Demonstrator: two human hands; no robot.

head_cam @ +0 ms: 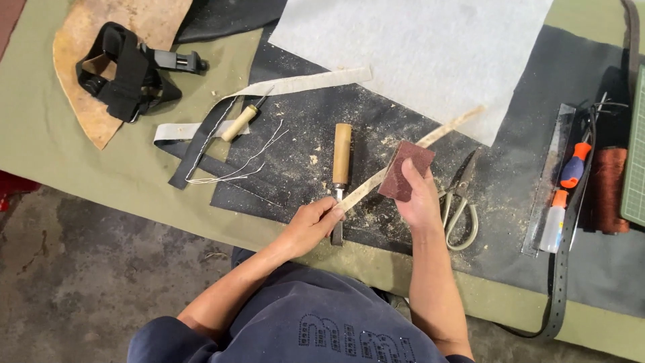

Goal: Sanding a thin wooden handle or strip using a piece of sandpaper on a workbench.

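My left hand pinches the near end of a long pale strip that runs diagonally up to the right across the dark mat. My right hand holds a reddish-brown sanding block pressed against the strip's middle. A wooden-handled chisel lies on the mat just beside my left fingers, its blade partly hidden under them. Sawdust-like scrapings are scattered around both hands.
Scissors lie right of my right hand. A wooden-handled awl, thin white threads, dark straps, a white sheet, a tan leather piece with a black clamp, a small bottle, a screwdriver, a brown thread spool and a black belt.
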